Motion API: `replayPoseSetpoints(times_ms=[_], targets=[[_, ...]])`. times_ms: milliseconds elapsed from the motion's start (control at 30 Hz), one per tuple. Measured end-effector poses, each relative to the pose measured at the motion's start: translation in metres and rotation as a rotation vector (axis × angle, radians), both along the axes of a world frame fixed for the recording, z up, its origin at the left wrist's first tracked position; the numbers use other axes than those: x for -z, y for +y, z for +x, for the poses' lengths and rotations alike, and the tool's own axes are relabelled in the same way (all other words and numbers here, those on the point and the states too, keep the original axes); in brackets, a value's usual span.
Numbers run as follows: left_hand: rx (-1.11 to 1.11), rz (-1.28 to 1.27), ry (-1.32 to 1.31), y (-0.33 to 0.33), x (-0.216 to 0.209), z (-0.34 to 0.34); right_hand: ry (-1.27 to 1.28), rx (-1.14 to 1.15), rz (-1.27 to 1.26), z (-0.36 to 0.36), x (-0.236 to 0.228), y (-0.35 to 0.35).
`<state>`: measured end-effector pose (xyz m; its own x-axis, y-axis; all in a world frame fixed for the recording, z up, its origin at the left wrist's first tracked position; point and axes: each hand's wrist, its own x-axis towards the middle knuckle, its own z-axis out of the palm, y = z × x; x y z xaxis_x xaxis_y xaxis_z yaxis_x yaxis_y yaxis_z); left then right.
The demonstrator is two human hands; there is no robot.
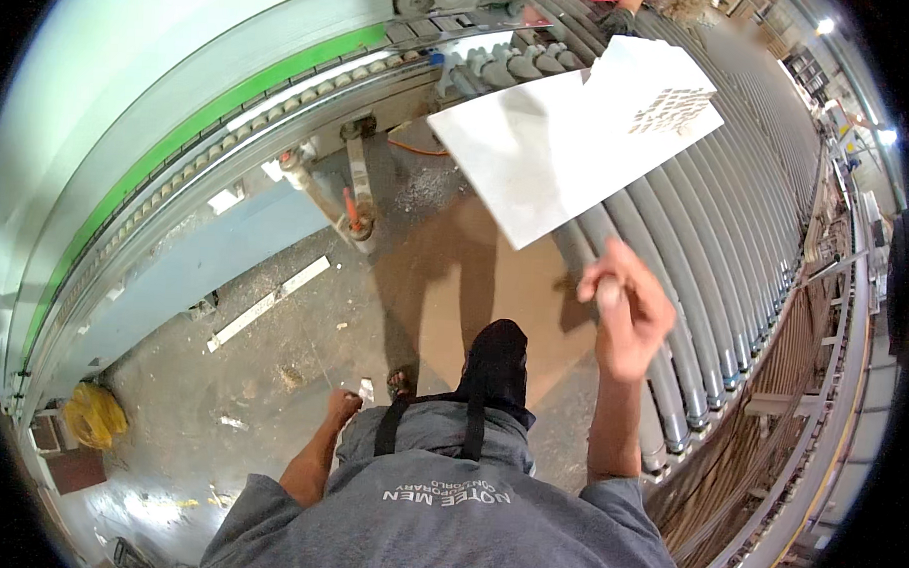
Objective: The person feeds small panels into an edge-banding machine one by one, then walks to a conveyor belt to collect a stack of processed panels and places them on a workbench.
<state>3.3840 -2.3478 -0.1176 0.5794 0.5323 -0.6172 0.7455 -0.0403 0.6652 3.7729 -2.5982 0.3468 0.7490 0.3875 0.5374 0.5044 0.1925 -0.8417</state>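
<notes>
Roller conveyor (710,283) carries the white panel (524,151); its near-left end looks to overhang the floor. White ridged block (647,70) sits over its far end. Right hand (629,315) half-curled above rollers, nothing visible in it. Left hand (345,408) low, fingers curled; can't tell contents. I'd support that overhang, two-handed.

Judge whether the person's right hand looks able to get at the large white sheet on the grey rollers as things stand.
Probably yes: the right hand is raised just short of the near edge of the white sheet, and nothing visible stands between them.
</notes>
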Motion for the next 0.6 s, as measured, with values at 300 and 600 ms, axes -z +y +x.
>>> replayPoseSetpoints(times_ms=[300,600], targets=[[-0.288,-0.187,0.029,-0.035,-0.13,0.137,0.015,0.739,-0.54,0.162,0.197,-0.149],[-0.071,-0.054,-0.144,-0.051,-0.239,0.286,-0.134,0.52,-0.93,0.142,0.168,-0.139]])
